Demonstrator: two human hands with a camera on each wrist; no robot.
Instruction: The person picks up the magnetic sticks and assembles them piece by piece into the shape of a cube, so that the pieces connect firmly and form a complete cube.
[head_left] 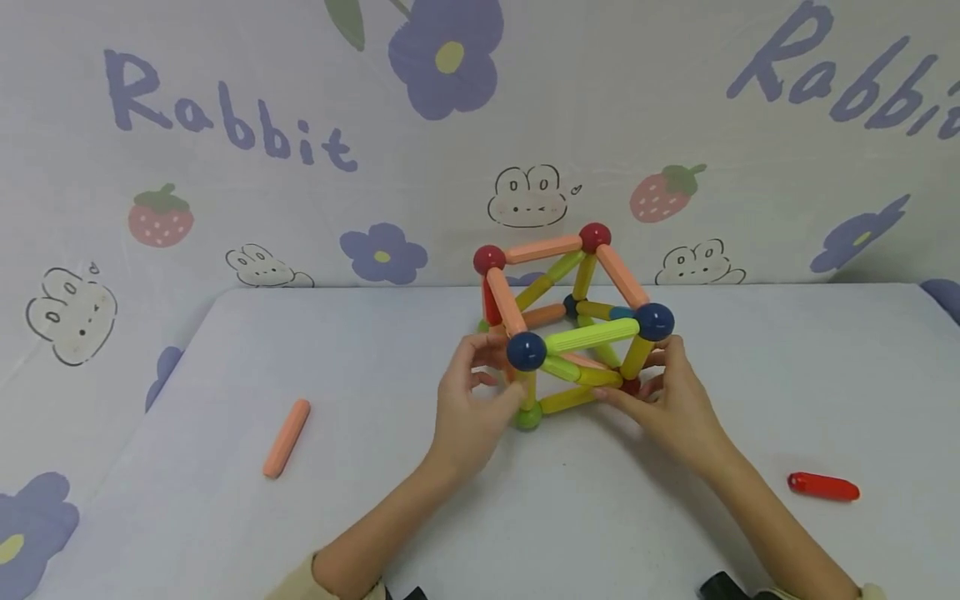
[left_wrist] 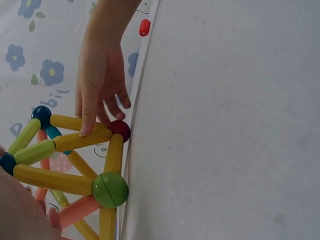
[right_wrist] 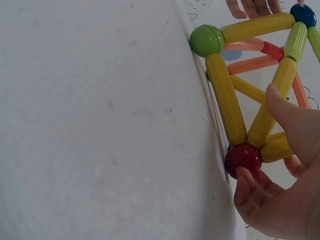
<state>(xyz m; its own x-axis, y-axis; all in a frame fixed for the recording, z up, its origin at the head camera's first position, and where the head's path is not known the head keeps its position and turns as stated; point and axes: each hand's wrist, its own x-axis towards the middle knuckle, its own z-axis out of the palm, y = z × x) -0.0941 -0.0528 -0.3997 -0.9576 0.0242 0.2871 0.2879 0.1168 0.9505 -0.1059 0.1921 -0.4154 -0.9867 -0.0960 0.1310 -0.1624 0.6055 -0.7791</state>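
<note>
A box-shaped frame of magnetic sticks and balls (head_left: 591,335) stands on the table between my hands. Its far top corners are red balls (head_left: 595,237); the near ones are dark blue balls (head_left: 527,351). A diagonal of lime and yellow sticks (right_wrist: 279,80) crosses the near face. My left hand (head_left: 467,412) holds the near left upright by the green ball (left_wrist: 110,190), thumb in front, fingers partly hidden behind. At the lower right corner, my right hand (head_left: 678,412) has its thumb on the diagonal and its fingers around the red ball (right_wrist: 243,160), gripping the frame there.
A loose orange stick (head_left: 287,439) lies on the white table (head_left: 360,350) to the left. To the right lies a short red stick (head_left: 823,486). Behind the table hangs a cloth (head_left: 420,167) printed with rabbits, flowers and strawberries.
</note>
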